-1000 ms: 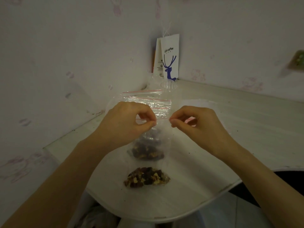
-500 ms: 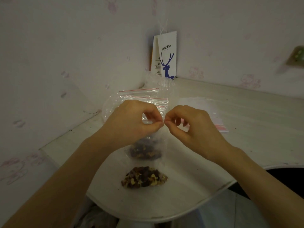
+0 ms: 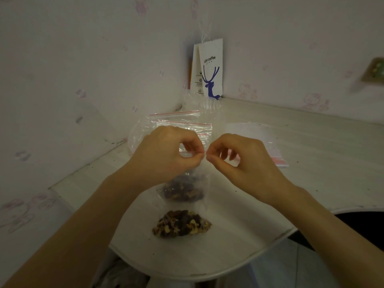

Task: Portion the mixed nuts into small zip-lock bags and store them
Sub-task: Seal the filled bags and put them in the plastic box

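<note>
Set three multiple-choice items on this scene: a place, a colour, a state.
1. Where does the paper bag stand? A. in the wall corner B. on a shelf C. on the floor
2. What colour is its deer? A. red B. green C. blue
3. How is the farther nut bag held? A. not at all B. by both hands C. by one hand alone
Key: 1 A, it stands where walls meet; 2 C, blue print; 3 B, left hand and right hand pinch its top.

We are looking down and forward from head height, close over the left hand (image 3: 166,155) and right hand (image 3: 247,163). We are facing the walled corner of the table (image 3: 315,146).
</note>
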